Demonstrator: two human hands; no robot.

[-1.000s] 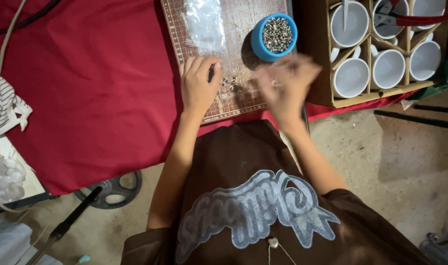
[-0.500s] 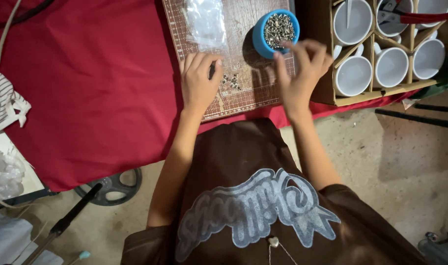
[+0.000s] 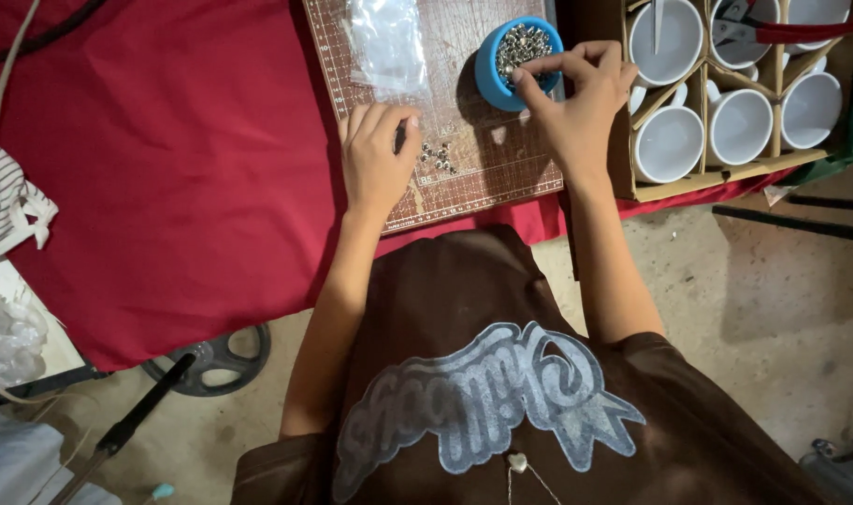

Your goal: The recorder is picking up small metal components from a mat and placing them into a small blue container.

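Two hands work apart on the brown cutting mat [image 3: 501, 173]. Your left hand [image 3: 375, 164] lies palm-down, fingers curled; a few loose metal beads [image 3: 438, 157] sit just right of its fingertips. Your right hand [image 3: 581, 103] pinches at the rim of the blue cup [image 3: 501, 75] of beads; what it grips is too small to tell. White mugs [image 3: 670, 140] in a box stand right of that hand.

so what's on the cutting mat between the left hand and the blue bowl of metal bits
In the head view, a small scatter of loose silver metal pieces lies on the brown gridded cutting mat between the left hand and the round blue bowl.
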